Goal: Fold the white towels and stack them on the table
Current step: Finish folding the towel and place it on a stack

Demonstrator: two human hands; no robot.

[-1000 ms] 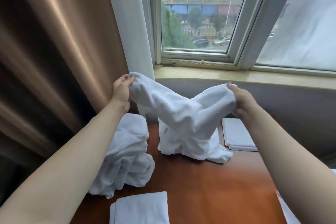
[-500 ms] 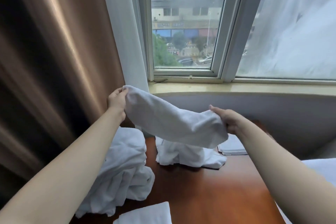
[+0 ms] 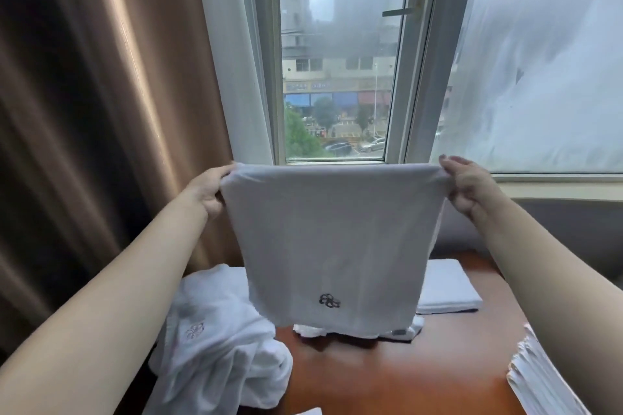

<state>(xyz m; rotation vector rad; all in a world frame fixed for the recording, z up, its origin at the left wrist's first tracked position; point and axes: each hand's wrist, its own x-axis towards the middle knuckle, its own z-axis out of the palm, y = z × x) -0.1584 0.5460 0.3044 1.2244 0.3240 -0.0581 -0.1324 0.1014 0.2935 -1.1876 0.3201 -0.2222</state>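
white towel (image 3: 332, 246) stretched flat in the air above the wooden table (image 3: 387, 377), top corners pinched — left hand (image 3: 209, 189) on one, right hand (image 3: 467, 187) on the other. best to keep the top edge taut and level, bring corner to corner evenly, then lower onto the table near the folded towel (image 3: 446, 290) — clear of the crumpled pile (image 3: 215, 340).

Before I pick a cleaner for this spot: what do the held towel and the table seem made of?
The held towel looks like white woven cotton, matte: it drapes softly and carries a dark embroidered emblem, though no terry loops show. The table looks like reddish-brown wood or wood veneer with a smooth, glossy finish, since it reflects window light; which of the two cannot be told.
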